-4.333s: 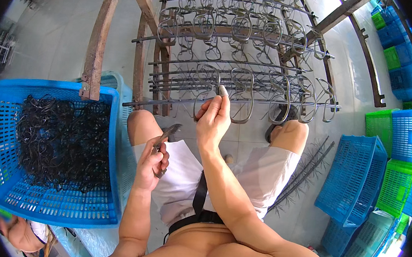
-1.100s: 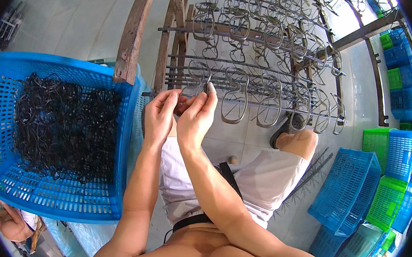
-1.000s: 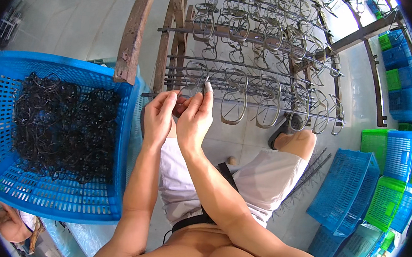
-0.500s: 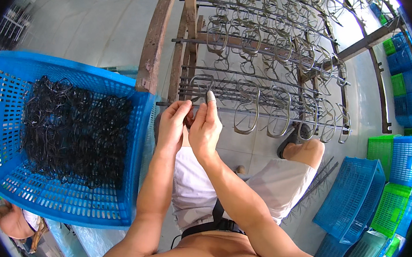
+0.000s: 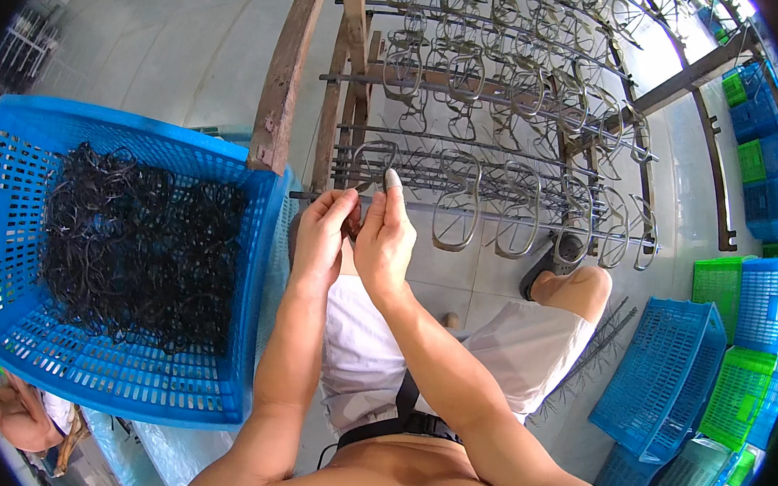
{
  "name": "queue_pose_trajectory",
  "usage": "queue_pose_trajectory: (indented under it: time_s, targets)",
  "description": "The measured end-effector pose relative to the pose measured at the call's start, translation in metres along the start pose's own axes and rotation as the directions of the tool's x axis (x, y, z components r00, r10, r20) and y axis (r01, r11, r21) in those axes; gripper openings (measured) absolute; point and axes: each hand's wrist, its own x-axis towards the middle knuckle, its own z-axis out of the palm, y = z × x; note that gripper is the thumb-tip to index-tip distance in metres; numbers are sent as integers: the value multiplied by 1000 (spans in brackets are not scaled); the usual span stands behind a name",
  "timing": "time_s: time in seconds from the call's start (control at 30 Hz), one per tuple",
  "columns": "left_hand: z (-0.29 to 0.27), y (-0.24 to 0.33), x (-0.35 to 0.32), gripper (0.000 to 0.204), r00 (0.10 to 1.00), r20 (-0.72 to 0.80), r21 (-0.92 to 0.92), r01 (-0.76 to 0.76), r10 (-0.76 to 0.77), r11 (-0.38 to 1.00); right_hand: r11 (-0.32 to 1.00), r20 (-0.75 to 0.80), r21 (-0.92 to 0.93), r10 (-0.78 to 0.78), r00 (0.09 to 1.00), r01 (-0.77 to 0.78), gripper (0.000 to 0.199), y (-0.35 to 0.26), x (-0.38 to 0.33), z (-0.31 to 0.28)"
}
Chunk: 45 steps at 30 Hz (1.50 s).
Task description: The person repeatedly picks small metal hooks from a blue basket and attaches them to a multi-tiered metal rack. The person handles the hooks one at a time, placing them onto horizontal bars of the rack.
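Pale floor [image 5: 191, 65] spreads beneath the wooden rack [image 5: 290, 74] as your left hand [image 5: 322, 237] and right hand [image 5: 387, 243], fingers closed in together, work at the leftmost spectacle-shaped frame [image 5: 377, 143] on its front rod [image 5: 494, 218]; the exact grip is hidden. Your rack's visible rows look largely filled; left of it, a blue basket [image 5: 248, 323] bears a dark tangle of looped pieces [image 5: 135, 251], unhung.

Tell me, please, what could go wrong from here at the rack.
The left grip and right grip are at the front row's leftmost loop, so it might bend or slip. A sideways knock could set the neighbouring loop swinging. The left forearm appears near the blue basket and may bump it.
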Motion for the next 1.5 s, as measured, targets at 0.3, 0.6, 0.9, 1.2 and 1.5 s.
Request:
queue_pose_trajectory:
  time_s: [0.3, 0.6, 0.9, 1.2, 1.5]
  targets:
    - [3, -2, -1, 11, 1000, 9, 72, -12, 11, 997, 950, 56, 226, 209, 976, -216, 36, 11, -3, -2]
    - [-34, 24, -16, 27, 962, 120, 694, -258, 246, 672, 950, 214, 234, 156, 964, -206, 24, 17, -19, -26]
    - [-272, 95, 1, 50, 523, -457, 837, 526, 719, 150, 806, 400, -433, 573, 716, -403, 44, 104, -81, -48]
    - [-246, 150, 88, 42, 387, -735, 657, 203, 556, 726, 886, 518, -314, 462, 720, -342, 48, 105, -66, -95]
    - [-294, 170, 80, 57, 737, -493, 741, 634, 462, -222, 804, 285, -594, 240, 928, -25, 29, -15, -9, -133]
